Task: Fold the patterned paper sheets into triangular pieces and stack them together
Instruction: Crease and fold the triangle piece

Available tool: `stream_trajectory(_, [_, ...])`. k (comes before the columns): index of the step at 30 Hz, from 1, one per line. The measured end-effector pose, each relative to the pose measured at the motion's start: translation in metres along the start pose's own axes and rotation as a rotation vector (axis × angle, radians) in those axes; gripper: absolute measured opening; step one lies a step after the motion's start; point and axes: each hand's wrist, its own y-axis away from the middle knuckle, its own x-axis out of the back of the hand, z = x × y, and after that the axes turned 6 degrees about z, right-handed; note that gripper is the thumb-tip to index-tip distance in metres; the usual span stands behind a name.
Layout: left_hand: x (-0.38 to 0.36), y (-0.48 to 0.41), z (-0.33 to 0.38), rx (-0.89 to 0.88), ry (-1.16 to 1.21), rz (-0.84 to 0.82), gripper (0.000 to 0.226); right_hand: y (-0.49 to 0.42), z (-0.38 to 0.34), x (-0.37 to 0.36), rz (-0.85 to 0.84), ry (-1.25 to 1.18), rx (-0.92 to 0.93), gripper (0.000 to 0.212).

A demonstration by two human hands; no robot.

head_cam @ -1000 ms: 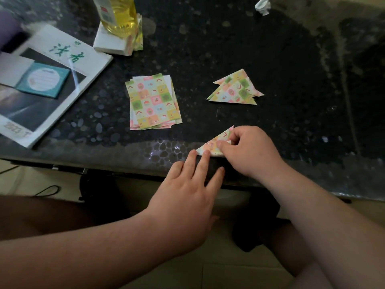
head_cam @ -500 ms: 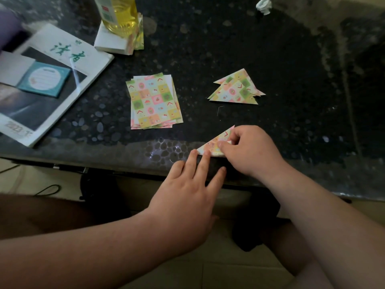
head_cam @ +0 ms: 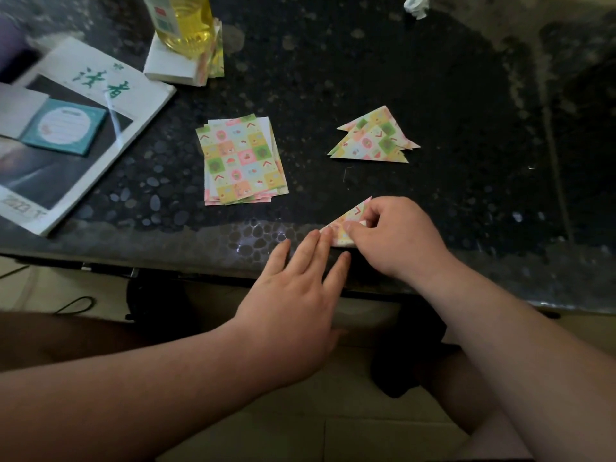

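Jutting left, the triangle sits in grip of right hand.

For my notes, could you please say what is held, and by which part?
The right hand pinches the folded paper triangle at its right part; the left hand presses its left corner.

My right hand pinching a folded triangle, my left hand pressing its edge flat, sheet stack beside the triangle pile.

Folded triangle: lower right corner hidden
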Motion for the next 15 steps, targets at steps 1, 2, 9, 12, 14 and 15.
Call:
stream_trajectory(1, [-0.002,-0.0001,-0.001,0.007,0.005,0.006,0.097,-0.0002,0.0004,-0.0003,-0.001,0.004,0.001,0.029])
stream_trajectory(2, [-0.0031,-0.0005,-0.0016,0.01,0.014,0.031,0.098,-0.0004,0.0009,-0.0003,-0.002,0.012,0.004,0.028])
stream_trajectory(9, [-0.0046,-0.0014,-0.0022,0.028,0.016,0.054,0.102,-0.0017,0.0018,-0.0005,-0.007,0.03,-0.002,0.026])
stream_trajectory(12, [-0.0028,-0.0012,-0.0017,0.035,0.013,0.052,0.104,-0.0021,0.0018,-0.0012,0.001,0.029,-0.006,0.026])
stream_trajectory(14, [-0.0045,-0.0006,-0.002,0.048,0.01,0.049,0.104,-0.0024,0.0017,-0.0022,0.005,0.033,-0.014,0.026])
stream_trajectory(15, [-0.0034,-0.0008,-0.0015,0.05,0.0,0.071,0.104,-0.0024,0.0017,-0.0025,0.007,0.033,-0.016,0.026])
